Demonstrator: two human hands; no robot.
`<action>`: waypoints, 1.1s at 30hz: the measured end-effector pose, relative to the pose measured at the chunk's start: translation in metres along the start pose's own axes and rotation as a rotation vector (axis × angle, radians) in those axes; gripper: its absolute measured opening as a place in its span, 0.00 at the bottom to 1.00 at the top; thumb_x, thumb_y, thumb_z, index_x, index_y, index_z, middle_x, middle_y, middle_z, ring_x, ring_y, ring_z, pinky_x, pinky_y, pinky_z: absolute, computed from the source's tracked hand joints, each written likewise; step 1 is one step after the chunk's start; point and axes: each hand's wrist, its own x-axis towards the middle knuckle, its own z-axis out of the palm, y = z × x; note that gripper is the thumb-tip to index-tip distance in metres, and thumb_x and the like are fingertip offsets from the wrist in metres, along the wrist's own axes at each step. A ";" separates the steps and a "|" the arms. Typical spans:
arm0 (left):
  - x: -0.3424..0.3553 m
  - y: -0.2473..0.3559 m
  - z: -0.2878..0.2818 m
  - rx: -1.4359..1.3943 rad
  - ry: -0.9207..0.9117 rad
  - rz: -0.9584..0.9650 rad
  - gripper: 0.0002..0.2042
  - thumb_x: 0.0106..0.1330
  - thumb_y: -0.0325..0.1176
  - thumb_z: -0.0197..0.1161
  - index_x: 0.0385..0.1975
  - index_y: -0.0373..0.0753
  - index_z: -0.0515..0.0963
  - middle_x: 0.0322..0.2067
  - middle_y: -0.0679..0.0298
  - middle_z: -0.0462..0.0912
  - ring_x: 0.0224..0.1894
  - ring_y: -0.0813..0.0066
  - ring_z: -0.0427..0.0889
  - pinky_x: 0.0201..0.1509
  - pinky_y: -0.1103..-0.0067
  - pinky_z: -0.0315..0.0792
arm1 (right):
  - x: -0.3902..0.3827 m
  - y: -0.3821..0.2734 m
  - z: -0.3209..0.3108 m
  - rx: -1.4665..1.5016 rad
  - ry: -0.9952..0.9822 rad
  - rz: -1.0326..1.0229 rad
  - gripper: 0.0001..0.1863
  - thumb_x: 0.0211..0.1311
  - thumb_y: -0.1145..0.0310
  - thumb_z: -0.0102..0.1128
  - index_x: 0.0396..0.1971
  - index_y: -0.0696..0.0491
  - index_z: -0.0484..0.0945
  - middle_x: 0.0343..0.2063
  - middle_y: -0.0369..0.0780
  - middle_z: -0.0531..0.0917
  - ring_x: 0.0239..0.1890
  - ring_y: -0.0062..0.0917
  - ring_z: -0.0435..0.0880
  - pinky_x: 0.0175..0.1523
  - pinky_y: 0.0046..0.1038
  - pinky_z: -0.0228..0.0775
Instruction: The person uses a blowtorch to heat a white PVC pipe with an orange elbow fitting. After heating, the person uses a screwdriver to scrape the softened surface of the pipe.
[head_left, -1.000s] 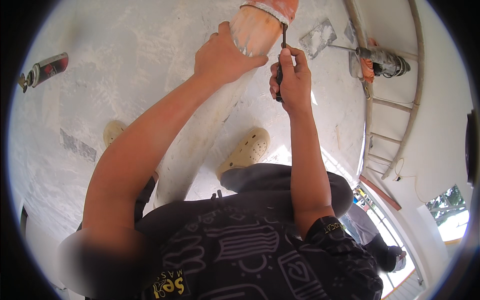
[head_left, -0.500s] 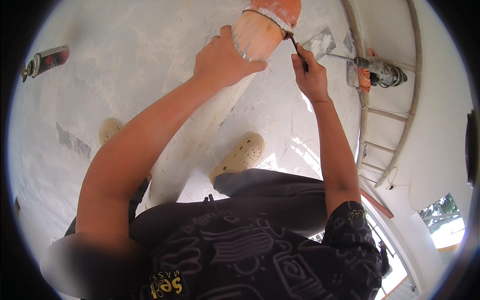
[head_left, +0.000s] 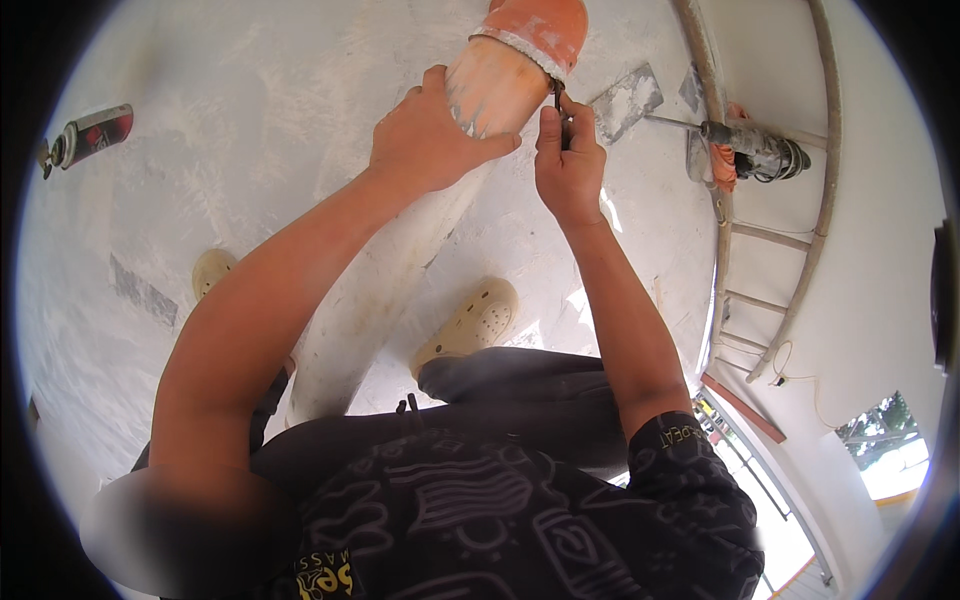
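Observation:
A long white pipe point(head_left: 365, 320) slants away from between my legs, its far end stained pale orange. Over that end sits an orange pipe fitting point(head_left: 535, 35) with a rough whitish rim. My left hand point(head_left: 425, 145) wraps round the pipe just below the fitting, thumb on the near side. In my right hand point(head_left: 572, 175) is a thin dark hand tool point(head_left: 566, 130), gripped between thumb and fingers. Its tip meets the right side of the fitting's rim; the exact kind of tool is too small and covered to tell.
At the right, a ladder point(head_left: 770, 238) lies along the white wall, with a power drill point(head_left: 765, 152) across it. A flat grey plate point(head_left: 632, 100) rests on the smeared floor near my right hand. A spray can point(head_left: 97, 137) lies far left. My beige clog point(head_left: 470, 325) stands beside the pipe.
My right hand has moved left and slightly down with the tool, closer to the pipe. The pipe, fitting and left hand appear shifted slightly left and down in view.

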 end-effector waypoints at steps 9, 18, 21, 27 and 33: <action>0.004 -0.002 -0.006 -0.015 -0.030 -0.012 0.58 0.50 0.66 0.81 0.75 0.33 0.64 0.59 0.47 0.84 0.60 0.52 0.87 0.60 0.62 0.82 | -0.017 -0.010 -0.008 -0.127 -0.057 0.117 0.19 0.86 0.60 0.56 0.62 0.58 0.76 0.30 0.48 0.89 0.29 0.30 0.89 0.39 0.33 0.81; 0.004 -0.005 -0.009 -0.046 -0.007 0.019 0.61 0.49 0.68 0.80 0.77 0.32 0.61 0.57 0.45 0.83 0.58 0.51 0.88 0.58 0.61 0.83 | -0.026 -0.006 -0.013 -0.168 -0.042 0.075 0.20 0.88 0.57 0.54 0.62 0.57 0.77 0.23 0.36 0.82 0.26 0.16 0.78 0.35 0.24 0.74; 0.002 -0.004 -0.008 -0.038 -0.030 0.002 0.62 0.50 0.69 0.80 0.78 0.32 0.60 0.59 0.44 0.83 0.60 0.50 0.87 0.60 0.60 0.82 | -0.025 0.000 -0.020 -0.188 -0.066 0.056 0.19 0.85 0.61 0.58 0.64 0.57 0.77 0.26 0.44 0.86 0.27 0.26 0.86 0.37 0.30 0.79; 0.003 -0.003 -0.011 -0.025 -0.052 -0.005 0.63 0.50 0.68 0.80 0.79 0.31 0.59 0.58 0.43 0.83 0.59 0.50 0.88 0.59 0.60 0.83 | -0.030 0.011 -0.027 -0.233 -0.094 0.009 0.18 0.85 0.63 0.59 0.64 0.57 0.78 0.26 0.44 0.85 0.28 0.23 0.85 0.38 0.28 0.79; 0.002 -0.002 -0.011 -0.037 -0.055 -0.029 0.63 0.50 0.67 0.80 0.79 0.32 0.58 0.59 0.43 0.82 0.58 0.49 0.88 0.58 0.60 0.83 | -0.022 0.001 -0.039 -0.168 -0.189 0.127 0.18 0.85 0.60 0.59 0.62 0.57 0.77 0.26 0.38 0.85 0.27 0.19 0.83 0.36 0.26 0.78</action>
